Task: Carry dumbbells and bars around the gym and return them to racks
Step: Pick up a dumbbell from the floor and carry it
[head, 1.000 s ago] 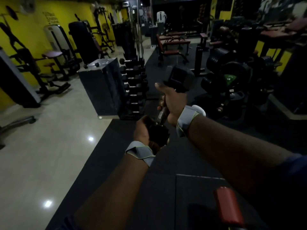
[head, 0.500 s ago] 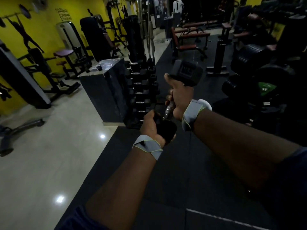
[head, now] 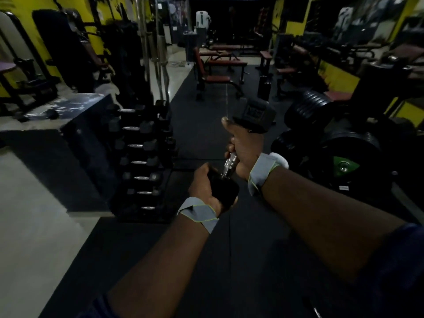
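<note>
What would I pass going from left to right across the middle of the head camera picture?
Pale floor → dark block → rack of dumbbells → left hand → right hand (both hands grip one dumbbell) → big black weight plates.

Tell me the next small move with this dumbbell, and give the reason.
Probably a step forward-left toward the rack. The right hand grips the dumbbell by its handle and the left hand cups its lower head, so it looks secure, but the rack stands ahead on the left, seemingly beyond arm's reach.
</note>
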`<action>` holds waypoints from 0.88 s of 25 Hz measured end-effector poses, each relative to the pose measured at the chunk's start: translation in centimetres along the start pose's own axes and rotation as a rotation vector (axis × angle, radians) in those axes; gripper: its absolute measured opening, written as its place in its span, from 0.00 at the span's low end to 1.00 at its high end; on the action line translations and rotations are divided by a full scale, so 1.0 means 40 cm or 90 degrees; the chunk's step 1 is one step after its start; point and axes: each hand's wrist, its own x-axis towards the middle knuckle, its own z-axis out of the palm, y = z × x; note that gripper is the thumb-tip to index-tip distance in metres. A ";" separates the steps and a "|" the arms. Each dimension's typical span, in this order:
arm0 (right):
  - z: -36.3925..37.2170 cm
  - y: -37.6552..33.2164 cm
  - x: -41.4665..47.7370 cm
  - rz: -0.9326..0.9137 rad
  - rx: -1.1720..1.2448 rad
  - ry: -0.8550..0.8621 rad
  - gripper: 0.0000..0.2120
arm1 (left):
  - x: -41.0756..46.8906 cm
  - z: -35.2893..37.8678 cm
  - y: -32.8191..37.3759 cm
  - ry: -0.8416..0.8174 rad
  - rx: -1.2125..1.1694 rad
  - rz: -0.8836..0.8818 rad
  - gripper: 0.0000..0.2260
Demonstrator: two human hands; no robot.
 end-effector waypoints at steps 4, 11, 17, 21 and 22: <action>0.036 -0.026 0.285 -0.003 0.001 0.053 0.13 | 0.209 0.148 0.133 -0.044 0.031 -0.018 0.28; 0.136 0.030 0.893 -0.001 -0.010 0.074 0.14 | 0.696 0.372 0.394 -0.023 0.078 0.028 0.09; 0.307 0.111 1.353 0.044 -0.002 0.042 0.18 | 1.052 0.469 0.658 0.071 0.052 0.023 0.22; 0.460 0.128 1.617 0.047 -0.006 -0.019 0.18 | 1.253 0.532 0.859 0.028 0.033 0.025 0.16; 0.496 0.130 1.692 0.040 -0.003 -0.035 0.18 | 1.311 0.549 0.914 0.004 0.029 0.025 0.17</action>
